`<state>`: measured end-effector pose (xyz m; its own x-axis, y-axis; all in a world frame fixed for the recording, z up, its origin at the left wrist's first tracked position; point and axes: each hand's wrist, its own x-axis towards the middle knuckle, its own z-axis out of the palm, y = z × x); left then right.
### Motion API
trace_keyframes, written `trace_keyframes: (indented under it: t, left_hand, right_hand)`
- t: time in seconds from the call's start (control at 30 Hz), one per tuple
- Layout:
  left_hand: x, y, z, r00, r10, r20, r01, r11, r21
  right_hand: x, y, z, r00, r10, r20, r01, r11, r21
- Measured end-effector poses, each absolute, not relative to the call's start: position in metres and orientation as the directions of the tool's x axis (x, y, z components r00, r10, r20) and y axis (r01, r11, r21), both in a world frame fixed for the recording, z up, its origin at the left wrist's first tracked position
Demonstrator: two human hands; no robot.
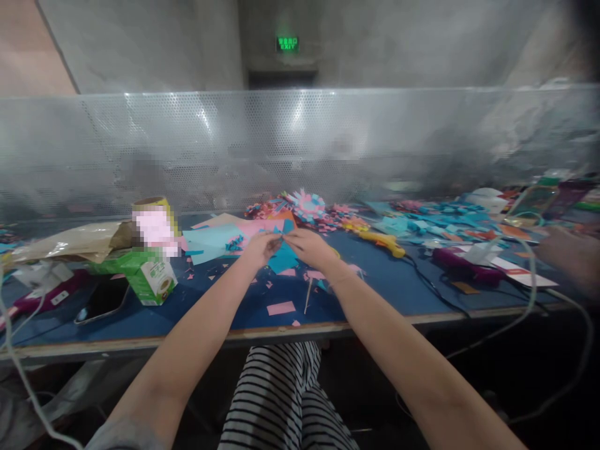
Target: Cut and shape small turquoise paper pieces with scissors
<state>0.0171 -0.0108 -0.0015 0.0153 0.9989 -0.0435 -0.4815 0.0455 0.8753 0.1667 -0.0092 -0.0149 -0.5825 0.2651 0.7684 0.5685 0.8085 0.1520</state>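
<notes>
Both my hands meet over the middle of the blue table (384, 281). My left hand (260, 245) and my right hand (308, 246) pinch a piece of blue paper (283, 255) between them, fingers closed on its upper edge. The paper hangs down below the fingertips. A thin white stick (307, 296) lies on the table just below my right wrist. Pink paper scraps (280, 307) lie near the front edge.
A green drink carton (150, 277) and a phone (102, 300) lie at left, beside a yellow tape roll (152, 206). Paper flowers (307, 206) and blue cuttings (422, 222) crowd the back. A yellow glue gun (382, 241), purple tool (462, 259), cables and another person's hand (569, 253) are at right.
</notes>
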Motion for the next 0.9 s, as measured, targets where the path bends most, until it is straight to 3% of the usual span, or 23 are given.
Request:
trace_keyframes:
  t: [0.1,0.2,0.47,0.73,0.9]
  left_hand:
    - [0.015,-0.009,-0.002,0.044,0.997,-0.056,-0.436,0.070,0.897]
    - [0.014,-0.008,-0.003,0.037,0.997,-0.065,-0.415,0.075,0.907]
    - [0.011,-0.010,0.001,0.041,0.999,-0.036,-0.428,0.050,0.902]
    - [0.013,-0.015,0.003,0.081,0.997,0.017,-0.369,0.014,0.929]
    - [0.015,-0.015,0.002,0.093,0.995,0.042,-0.365,-0.005,0.931]
  right_hand:
    - [0.169,-0.008,-0.014,-0.661,0.277,0.698,0.564,0.796,0.218]
    - [0.170,-0.005,-0.016,-0.682,0.308,0.664,0.563,0.800,0.207]
    - [0.169,-0.001,-0.020,-0.495,0.412,0.765,0.542,0.835,-0.099]
    - [0.165,-0.006,-0.019,-0.429,0.476,0.768,0.551,0.811,-0.195]
    - [0.161,-0.006,-0.017,-0.309,0.574,0.758,0.526,0.768,-0.366]
